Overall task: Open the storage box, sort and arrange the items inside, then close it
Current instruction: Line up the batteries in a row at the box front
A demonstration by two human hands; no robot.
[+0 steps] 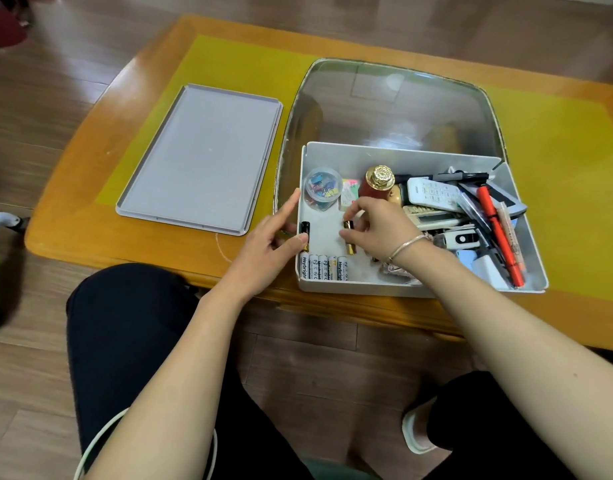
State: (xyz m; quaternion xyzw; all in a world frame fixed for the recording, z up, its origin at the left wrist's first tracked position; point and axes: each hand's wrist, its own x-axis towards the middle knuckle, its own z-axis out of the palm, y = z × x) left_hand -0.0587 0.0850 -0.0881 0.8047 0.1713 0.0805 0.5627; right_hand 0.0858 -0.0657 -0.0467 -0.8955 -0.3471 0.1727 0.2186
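Observation:
The grey storage box (402,152) stands open on the table, its grey lid (201,157) lying flat to the left. Inside, several white batteries (322,267) lie in a row along the near wall. My left hand (274,242) holds a black-and-gold battery (304,233) at the box's left wall, index finger stretched out. My right hand (377,225) pinches a gold-and-black battery (348,226) over the box floor; a second gold battery (350,249) shows just below it. The box's right half holds remotes (433,194), an orange marker (499,233), pens and chargers in a heap.
A clear tub of coloured clips (323,188), sticky notes (348,194) and a red bottle with a gold cap (377,183) stand at the back of the box. The table (90,202) has a yellow mat and a glass panel (391,102). My knees sit below the table edge.

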